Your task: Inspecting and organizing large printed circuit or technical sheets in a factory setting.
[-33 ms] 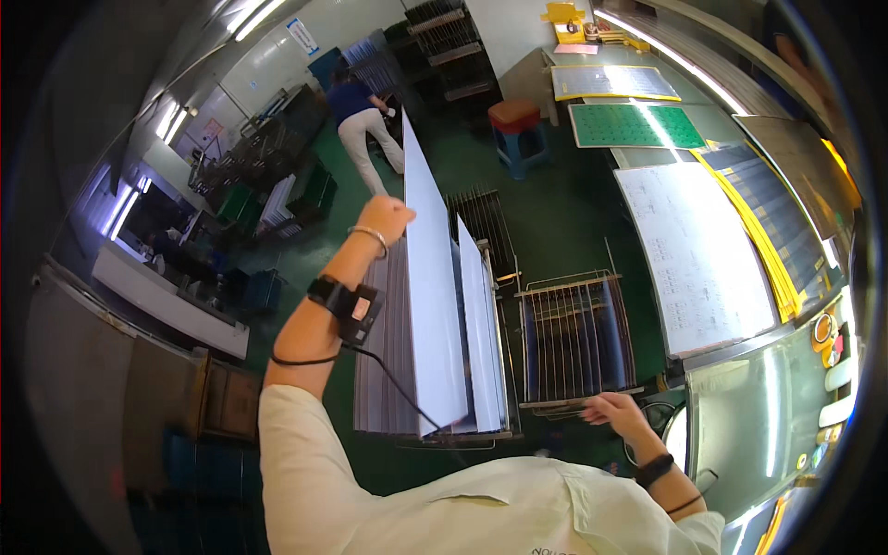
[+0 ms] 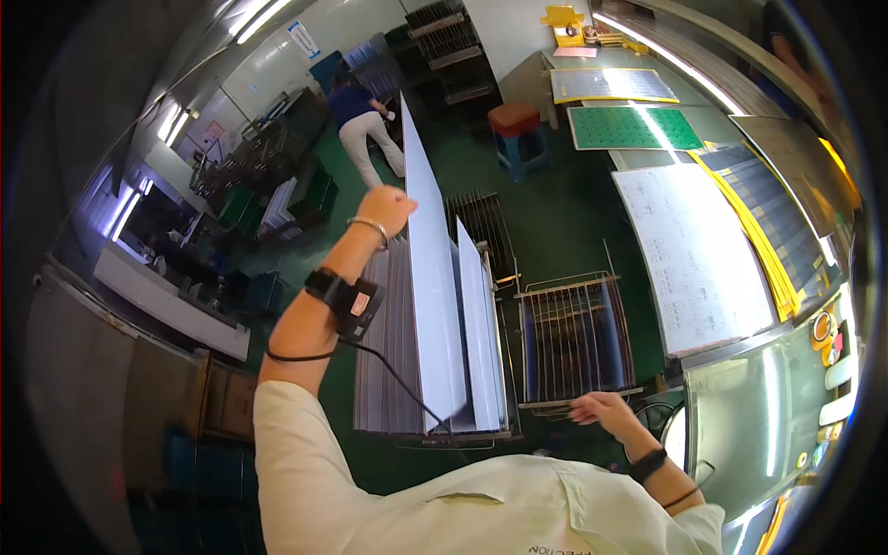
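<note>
A tall white panel (image 2: pixel 435 268) stands raised above the other panels in a rack. My left hand (image 2: pixel 387 211) is closed on its left edge, near the upper part. To the left, several similar sheets (image 2: pixel 384 351) stand on edge, close together. On the right, another white panel (image 2: pixel 478 324) rests lower in the same rack (image 2: pixel 481 438). My right hand (image 2: pixel 603 413) holds nothing that I can see; its fingers are loosely apart at the front rail of a smaller wire rack (image 2: pixel 573 342). Whether the fingertips touch that rail is unclear.
Another wire rack (image 2: pixel 483 231) stands behind. A stool (image 2: pixel 515 139) with a red-brown seat is farther back. Along the right runs a bench with a white board (image 2: pixel 694 259), a green board (image 2: pixel 635 127) and a glass-like top (image 2: pixel 754 425). A person (image 2: pixel 361 125) bends at the far left.
The raised panel has shifted slightly, its top higher and its lower corner a little to the right. My left hand is slightly higher; my right hand has moved a little left.
</note>
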Tool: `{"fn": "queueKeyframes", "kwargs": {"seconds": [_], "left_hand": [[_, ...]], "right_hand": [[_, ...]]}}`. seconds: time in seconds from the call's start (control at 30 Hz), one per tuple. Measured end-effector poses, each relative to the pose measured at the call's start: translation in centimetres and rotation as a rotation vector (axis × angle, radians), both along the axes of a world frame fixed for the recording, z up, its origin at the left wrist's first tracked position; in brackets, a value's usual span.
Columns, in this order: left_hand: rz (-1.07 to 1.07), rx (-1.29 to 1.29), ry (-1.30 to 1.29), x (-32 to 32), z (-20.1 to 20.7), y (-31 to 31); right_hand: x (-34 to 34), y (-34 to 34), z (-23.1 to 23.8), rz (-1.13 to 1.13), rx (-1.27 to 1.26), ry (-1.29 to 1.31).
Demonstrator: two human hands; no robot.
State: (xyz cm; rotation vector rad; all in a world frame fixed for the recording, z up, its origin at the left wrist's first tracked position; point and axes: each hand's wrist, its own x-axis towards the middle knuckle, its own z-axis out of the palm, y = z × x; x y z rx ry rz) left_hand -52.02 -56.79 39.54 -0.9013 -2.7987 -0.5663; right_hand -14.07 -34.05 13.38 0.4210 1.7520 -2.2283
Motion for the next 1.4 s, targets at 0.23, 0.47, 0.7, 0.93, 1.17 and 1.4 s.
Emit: {"fn": "queueKeyframes", "kwargs": {"seconds": [0.23,0.47,0.7,0.93,1.17,1.4], "left_hand": [[-0.056,0.29,0.461,8.9,9.6,4.1],[-0.18,0.57,0.424,14.9,8.9,5.3],[-0.281,0.612,0.137,15.8,5.2,3.5],[-0.53,1.377,-0.787,12.0,-6.9,3.2],[-0.605,1.537,-1.747,14.6,-16.8,14.1],[-0.39,1.597,-1.811,17.7,-23.2,21.6]], "right_hand": [[-7.0,-6.7,-0.2,0.171,-0.462,0.028],[-14.8,-8.5,3.6,-0.106,-1.196,-0.153],[-14.6,-3.9,0.1,-0.705,-1.275,0.11],[-4.7,8.1,2.8,-1.259,-0.685,0.671],[9.0,12.1,4.3,-1.762,-0.005,0.656],[18.0,12.0,4.9,-2.017,-0.016,0.531]]}}
